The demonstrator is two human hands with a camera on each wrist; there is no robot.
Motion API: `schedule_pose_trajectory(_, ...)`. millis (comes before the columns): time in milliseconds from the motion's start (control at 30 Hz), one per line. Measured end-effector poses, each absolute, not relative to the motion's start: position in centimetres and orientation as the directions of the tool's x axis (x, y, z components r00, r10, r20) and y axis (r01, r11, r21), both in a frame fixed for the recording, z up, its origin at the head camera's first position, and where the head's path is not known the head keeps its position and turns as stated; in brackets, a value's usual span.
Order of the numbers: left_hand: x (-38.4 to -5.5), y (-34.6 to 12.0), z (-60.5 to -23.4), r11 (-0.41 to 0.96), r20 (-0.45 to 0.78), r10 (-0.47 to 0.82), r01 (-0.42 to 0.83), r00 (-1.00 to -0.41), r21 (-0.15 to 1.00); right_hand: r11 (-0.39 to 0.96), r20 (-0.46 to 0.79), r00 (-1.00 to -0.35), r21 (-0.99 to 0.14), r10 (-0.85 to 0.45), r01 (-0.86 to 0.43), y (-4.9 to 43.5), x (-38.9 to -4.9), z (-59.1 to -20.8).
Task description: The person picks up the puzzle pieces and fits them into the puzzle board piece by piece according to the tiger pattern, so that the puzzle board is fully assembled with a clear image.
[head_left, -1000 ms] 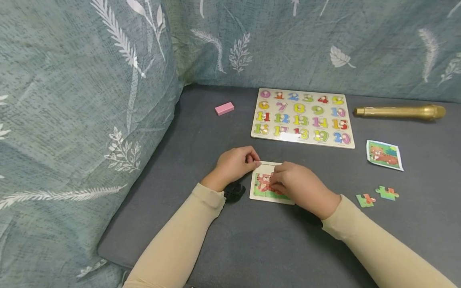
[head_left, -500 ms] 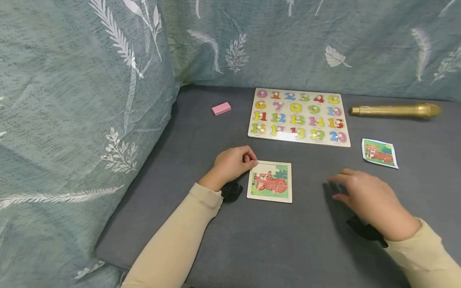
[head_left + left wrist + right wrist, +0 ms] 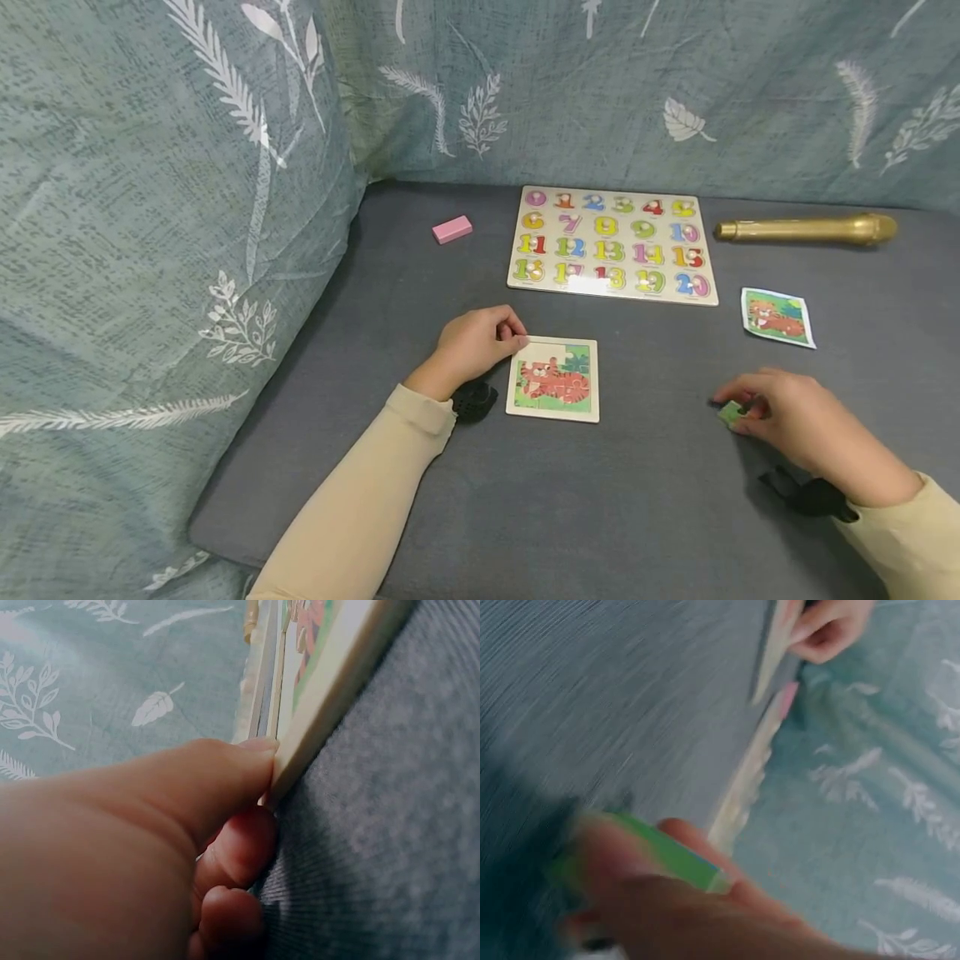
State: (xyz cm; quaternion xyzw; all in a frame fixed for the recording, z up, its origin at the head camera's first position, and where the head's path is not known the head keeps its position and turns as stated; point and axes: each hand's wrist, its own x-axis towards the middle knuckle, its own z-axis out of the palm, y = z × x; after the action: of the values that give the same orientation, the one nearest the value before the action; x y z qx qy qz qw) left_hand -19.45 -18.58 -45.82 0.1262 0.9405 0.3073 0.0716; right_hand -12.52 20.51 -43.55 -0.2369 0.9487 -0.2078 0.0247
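Observation:
A small square wooden jigsaw puzzle (image 3: pixel 536 352) with a tiger picture lies on the dark table; bare wood shows in its top left part. At that corner my left hand (image 3: pixel 472 346) pinches the board's edge between thumb and fingers, seen close in the left wrist view on the board (image 3: pixel 330 712). Off to the right, my right hand (image 3: pixel 798 421) holds a green puzzle piece (image 3: pixel 730 413) between thumb and fingers. The right wrist view shows that piece (image 3: pixel 679 859) blurred, partly covered by the thumb.
Behind the puzzle lies a wooden number board (image 3: pixel 611 242). A pink block (image 3: pixel 452 229) is to its left, a gold microphone (image 3: pixel 806 229) to its right. A tiger picture card (image 3: pixel 777 318) lies beyond my right hand. Patterned cloth (image 3: pixel 225 167) borders the table at left and back.
My right hand has left the tiger puzzle, moved right to the loose pieces and picked up a green one. My left hand stays at the board's corner.

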Motion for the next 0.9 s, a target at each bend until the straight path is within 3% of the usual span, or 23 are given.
schedule_pose_trajectory(133, -19.5, -18.7, -45.7, 0.784, -0.054, 0.274, 0.191, -0.960, 0.591, 0.721, 0.048, -0.879, -0.551, -0.475, -0.419, 18.0, -13.6, -42.3)
schedule_pose_trajectory(267, -19.4, -18.7, -45.5, 0.784, -0.054, 0.270, 0.187, -0.961, 0.592, 0.624, -0.014, -0.885, -0.714, -0.466, -0.317, 14.3, -14.8, -40.8)
schedule_pose_trajectory(467, -19.3, -18.6, -45.5, 0.783, -0.059, 0.275, 0.188, -0.960, 0.594, 0.473, -0.037, -0.880, -0.854, -0.473, -0.218, 9.6, -16.3, -40.4)
schedule_pose_trajectory(900, -19.7, -18.6, -45.8, 0.796, -0.047, 0.284, 0.208, -0.958, 0.568, 0.575, -0.050, -0.866, -0.767, -0.497, -0.286, 2.0, -18.9, -43.4)
